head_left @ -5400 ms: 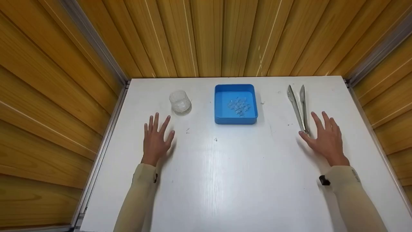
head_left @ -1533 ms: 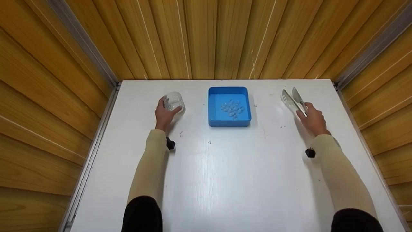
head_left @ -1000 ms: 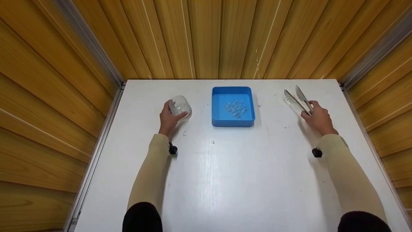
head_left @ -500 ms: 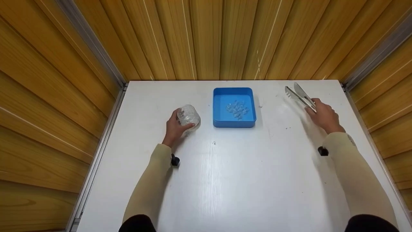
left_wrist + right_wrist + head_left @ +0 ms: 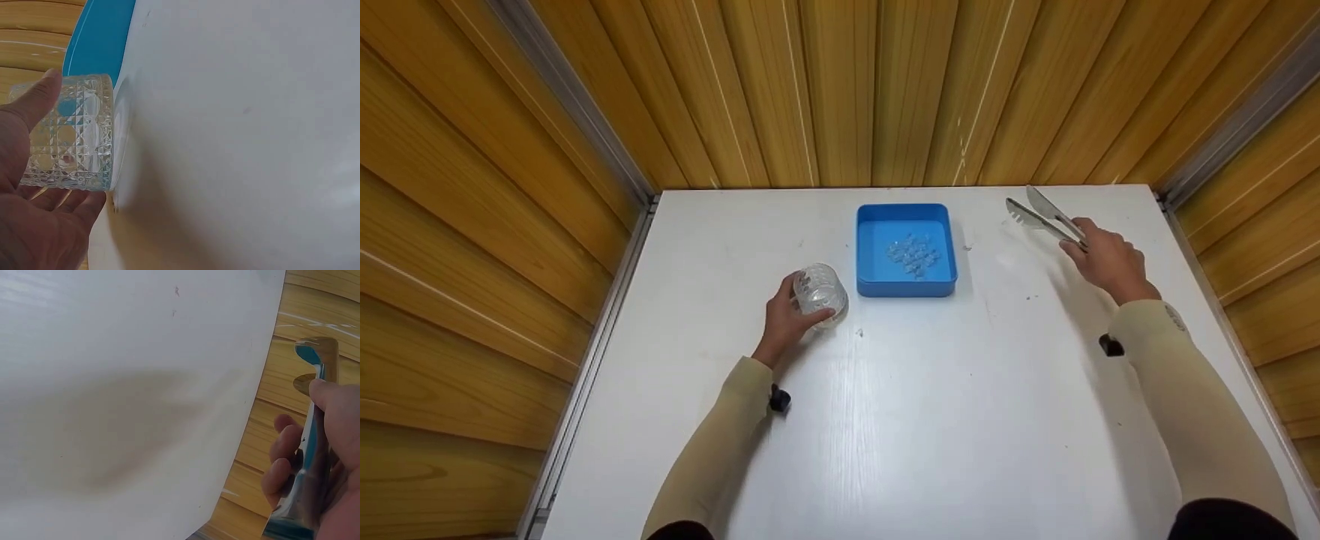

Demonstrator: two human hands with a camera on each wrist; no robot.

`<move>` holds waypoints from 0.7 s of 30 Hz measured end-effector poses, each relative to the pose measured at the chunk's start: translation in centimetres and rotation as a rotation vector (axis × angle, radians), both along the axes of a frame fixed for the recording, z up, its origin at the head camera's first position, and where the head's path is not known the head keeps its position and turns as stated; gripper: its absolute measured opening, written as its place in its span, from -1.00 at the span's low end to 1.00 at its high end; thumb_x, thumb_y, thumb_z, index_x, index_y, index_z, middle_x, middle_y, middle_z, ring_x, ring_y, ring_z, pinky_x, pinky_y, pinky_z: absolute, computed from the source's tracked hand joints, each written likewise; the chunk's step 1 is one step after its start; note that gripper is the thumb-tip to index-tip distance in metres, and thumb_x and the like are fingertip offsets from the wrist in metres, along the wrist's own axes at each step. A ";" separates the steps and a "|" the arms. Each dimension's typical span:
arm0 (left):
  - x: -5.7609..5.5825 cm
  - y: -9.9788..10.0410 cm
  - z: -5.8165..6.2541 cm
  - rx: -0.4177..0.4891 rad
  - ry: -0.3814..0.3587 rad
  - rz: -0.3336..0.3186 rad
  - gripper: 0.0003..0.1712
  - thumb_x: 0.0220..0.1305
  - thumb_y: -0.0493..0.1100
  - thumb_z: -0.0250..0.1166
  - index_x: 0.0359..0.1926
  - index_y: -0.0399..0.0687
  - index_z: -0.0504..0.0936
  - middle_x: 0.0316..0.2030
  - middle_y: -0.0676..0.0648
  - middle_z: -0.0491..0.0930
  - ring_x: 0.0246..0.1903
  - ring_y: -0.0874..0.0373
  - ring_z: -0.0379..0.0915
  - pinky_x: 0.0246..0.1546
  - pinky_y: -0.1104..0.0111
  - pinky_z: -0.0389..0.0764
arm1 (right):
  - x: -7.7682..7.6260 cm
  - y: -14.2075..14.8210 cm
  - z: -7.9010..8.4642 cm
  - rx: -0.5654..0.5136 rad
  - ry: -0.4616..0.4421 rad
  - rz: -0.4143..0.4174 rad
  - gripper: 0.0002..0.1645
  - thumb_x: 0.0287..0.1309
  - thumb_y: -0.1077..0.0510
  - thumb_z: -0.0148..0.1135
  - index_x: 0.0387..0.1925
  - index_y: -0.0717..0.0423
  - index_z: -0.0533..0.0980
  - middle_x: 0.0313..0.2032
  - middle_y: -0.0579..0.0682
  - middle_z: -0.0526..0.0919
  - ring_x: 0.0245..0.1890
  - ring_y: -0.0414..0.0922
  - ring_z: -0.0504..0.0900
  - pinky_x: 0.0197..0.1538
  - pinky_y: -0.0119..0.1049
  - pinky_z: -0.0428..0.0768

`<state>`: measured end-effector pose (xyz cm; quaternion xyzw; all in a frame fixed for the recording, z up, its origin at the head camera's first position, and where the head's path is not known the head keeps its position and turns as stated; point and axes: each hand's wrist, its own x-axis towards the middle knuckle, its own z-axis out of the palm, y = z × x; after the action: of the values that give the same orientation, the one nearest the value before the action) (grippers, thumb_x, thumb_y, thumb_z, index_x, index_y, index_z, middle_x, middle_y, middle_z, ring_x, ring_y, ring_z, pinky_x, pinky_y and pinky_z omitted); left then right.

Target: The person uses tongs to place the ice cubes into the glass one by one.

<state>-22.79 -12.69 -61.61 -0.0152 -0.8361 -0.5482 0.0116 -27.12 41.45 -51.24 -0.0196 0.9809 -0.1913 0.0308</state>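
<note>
On a white worktop (image 5: pixel 915 427), two forearms in beige sleeves (image 5: pixel 1192 397) reach in from the near edge. Left of centre, the left hand (image 5: pixel 786 322) is clamped round a clear, cut-patterned glass (image 5: pixel 819 289), thumb on one side and fingers on the other. The glass is just beside the near left corner of a blue tray (image 5: pixel 906 289), not touching it; whether its base meets the worktop is hard to tell. It looks rigid, moderately heavy for its size and breakable. The cut pattern should give some grip, though the material may be slick, so a hold round the side wall, as here, seems safest.

Slightly farther, the tray holds a loose cluster of small clear pieces (image 5: pixel 913 256), probably light, hard and slippery, and best pinched a few at a time.

At the far right, the right hand (image 5: pixel 1114 262) grips metal tongs (image 5: pixel 1042 202), their tips spread apart and pointing far left. They look stiff but springy, best held partway along both arms so a squeeze brings the tips together.

Beyond the far edge stands a wood-plank wall (image 5: pixel 840 90).
</note>
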 end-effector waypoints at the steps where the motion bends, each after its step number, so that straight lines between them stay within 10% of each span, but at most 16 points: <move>1: 0.2 0.2 0.0 0.003 0.001 -0.003 0.12 -0.04 0.00 0.69 0.48 -0.10 0.30 0.36 -0.19 0.47 0.33 -0.12 0.42 0.35 0.04 0.45 | 0.0 -0.1 0.1 0.004 -0.002 0.004 -0.22 0.52 -0.23 0.03 0.49 0.16 0.18 -0.03 0.41 0.59 -0.18 0.32 0.54 -0.14 0.40 0.43; 21: 3.2 4.8 -0.4 0.023 0.037 -0.070 0.11 -0.05 0.04 0.69 0.47 -0.09 0.32 0.31 -0.13 0.50 0.30 -0.03 0.45 0.33 0.10 0.48 | -0.6 -2.6 1.8 0.028 -0.006 0.086 -0.25 0.48 -0.22 0.13 0.42 0.17 0.30 0.02 0.39 0.60 -0.10 0.28 0.57 -0.19 0.27 0.51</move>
<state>-19.58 -7.85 -62.03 -0.0542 -0.8283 -0.5575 0.0080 -27.67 38.81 -49.48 -0.0606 0.9816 -0.1762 0.0423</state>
